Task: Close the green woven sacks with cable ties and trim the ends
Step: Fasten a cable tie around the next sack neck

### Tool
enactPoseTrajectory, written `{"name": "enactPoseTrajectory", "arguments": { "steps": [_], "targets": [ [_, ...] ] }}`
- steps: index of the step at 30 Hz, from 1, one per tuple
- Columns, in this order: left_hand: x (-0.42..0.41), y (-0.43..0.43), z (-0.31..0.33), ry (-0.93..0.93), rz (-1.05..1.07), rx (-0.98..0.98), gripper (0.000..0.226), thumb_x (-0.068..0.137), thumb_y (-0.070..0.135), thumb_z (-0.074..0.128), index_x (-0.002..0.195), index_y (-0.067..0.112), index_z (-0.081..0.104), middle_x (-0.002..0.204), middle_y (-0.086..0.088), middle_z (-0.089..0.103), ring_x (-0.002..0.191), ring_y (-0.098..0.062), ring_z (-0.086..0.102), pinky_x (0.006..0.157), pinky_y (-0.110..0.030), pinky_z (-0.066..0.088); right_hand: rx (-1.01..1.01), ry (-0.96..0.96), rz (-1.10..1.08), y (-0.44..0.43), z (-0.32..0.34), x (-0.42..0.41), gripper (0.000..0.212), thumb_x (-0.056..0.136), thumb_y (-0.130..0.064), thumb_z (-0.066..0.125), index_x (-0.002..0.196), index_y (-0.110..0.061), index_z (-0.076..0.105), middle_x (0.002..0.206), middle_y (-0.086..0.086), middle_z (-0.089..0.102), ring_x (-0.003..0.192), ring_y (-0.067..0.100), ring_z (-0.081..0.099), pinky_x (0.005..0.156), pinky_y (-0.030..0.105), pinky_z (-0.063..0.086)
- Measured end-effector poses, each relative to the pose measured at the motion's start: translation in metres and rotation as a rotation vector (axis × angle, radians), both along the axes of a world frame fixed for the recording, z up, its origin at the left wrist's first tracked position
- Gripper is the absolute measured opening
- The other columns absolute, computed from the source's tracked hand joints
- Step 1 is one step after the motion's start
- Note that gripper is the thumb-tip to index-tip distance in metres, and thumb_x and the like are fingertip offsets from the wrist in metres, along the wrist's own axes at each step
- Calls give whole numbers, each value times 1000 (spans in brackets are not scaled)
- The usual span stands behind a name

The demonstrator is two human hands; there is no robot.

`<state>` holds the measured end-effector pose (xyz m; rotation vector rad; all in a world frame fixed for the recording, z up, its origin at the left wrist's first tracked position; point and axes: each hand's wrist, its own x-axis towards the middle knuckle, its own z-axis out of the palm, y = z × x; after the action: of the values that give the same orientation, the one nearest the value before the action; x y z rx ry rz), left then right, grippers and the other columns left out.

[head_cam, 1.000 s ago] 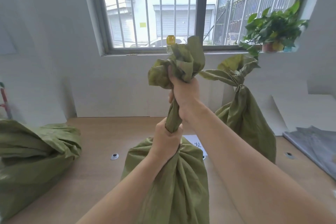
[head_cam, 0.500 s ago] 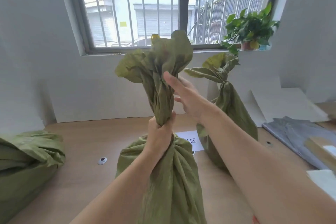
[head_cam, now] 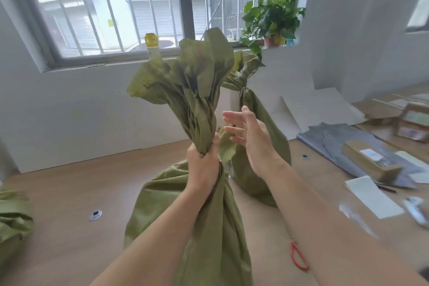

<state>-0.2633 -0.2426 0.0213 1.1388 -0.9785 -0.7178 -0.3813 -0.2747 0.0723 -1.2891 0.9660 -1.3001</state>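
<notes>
Gripping the gathered neck, the left hand (head_cam: 204, 167) clenches round the green woven sack (head_cam: 162, 204), upright on the worktop (head_cam: 58, 193). The right hand (head_cam: 255, 144) hovers just beside, fingers (head_cam: 232, 115) released. Soft, likely slippery weave: best cinched just above that clenched grip.

- Left hand (head_cam: 204, 167) fisted, fingers curled tight round the sack neck (head_cam: 200, 130).
- Right hand (head_cam: 254, 144) raised, fingers straight and spread, palm facing left, just beside the left fingers.
</notes>
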Motion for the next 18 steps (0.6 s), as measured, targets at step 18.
{"name": "enactPoseTrajectory", "arguments": {
  "steps": [18],
  "targets": [
    [-175, -54, -54, 53, -164, 91, 30, 107, 26, 58, 93, 0, 66, 59, -17, 57, 57, -34, 62, 63, -58, 56, 130, -45, -117, -52, -91, -167, 41, 111, -37, 36, 119, -31, 75, 119, -16, 74, 105, 7, 71, 91, 30, 55]
  ]
}}
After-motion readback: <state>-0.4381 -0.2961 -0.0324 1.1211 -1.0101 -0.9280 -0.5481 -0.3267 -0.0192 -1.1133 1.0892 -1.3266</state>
